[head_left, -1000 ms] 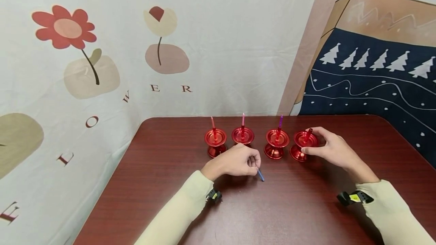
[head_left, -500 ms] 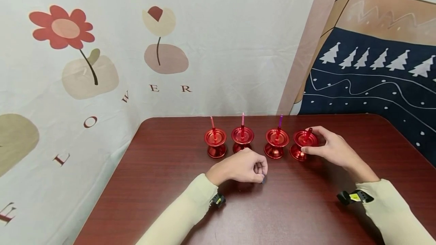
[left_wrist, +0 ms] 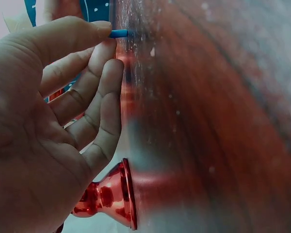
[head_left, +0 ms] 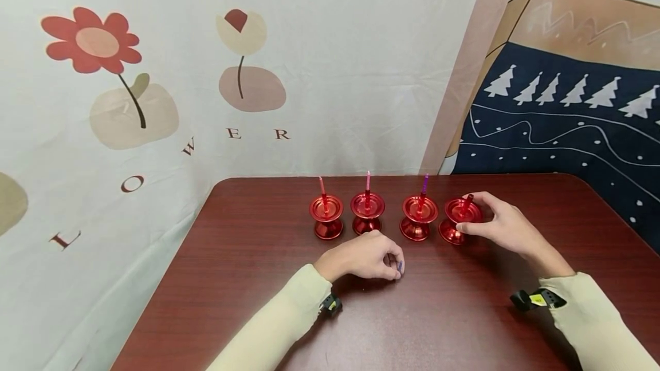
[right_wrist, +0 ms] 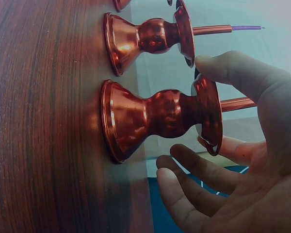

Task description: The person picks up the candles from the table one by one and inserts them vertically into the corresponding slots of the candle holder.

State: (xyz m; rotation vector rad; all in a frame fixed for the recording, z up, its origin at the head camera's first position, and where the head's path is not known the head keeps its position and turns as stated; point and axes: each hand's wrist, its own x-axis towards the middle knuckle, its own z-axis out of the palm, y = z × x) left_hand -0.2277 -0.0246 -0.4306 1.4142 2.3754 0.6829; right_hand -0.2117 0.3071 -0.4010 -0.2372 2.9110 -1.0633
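Observation:
My left hand (head_left: 366, 256), low over the table in front of the holders, pinches a thin blue candle (left_wrist: 119, 33) between thumb and forefinger. Only a short end of it sticks out past the thumb; the rest is hidden by the fingers. My right hand (head_left: 502, 222) grips the dish rim of the rightmost red metal candle holder (right_wrist: 169, 114), thumb on the near side and fingers round the far side. That holder stands upright on the table, its central tube (head_left: 467, 204) bare. Beside it a matching holder (head_left: 415, 229) bears a purple candle (head_left: 425, 184).
Two more red holders stand left in the same row, one with a pink candle (head_left: 368, 181), the leftmost (head_left: 327, 229) with a reddish candle (head_left: 322, 185). The dark wooden table (head_left: 247, 233) ends at a printed cloth (head_left: 361, 102) behind.
My left hand has shifted slightly right and towards me. The blue candle, earlier jutting out below the fingers, is now mostly tucked behind them. The right hand has kept its hold on the holder.

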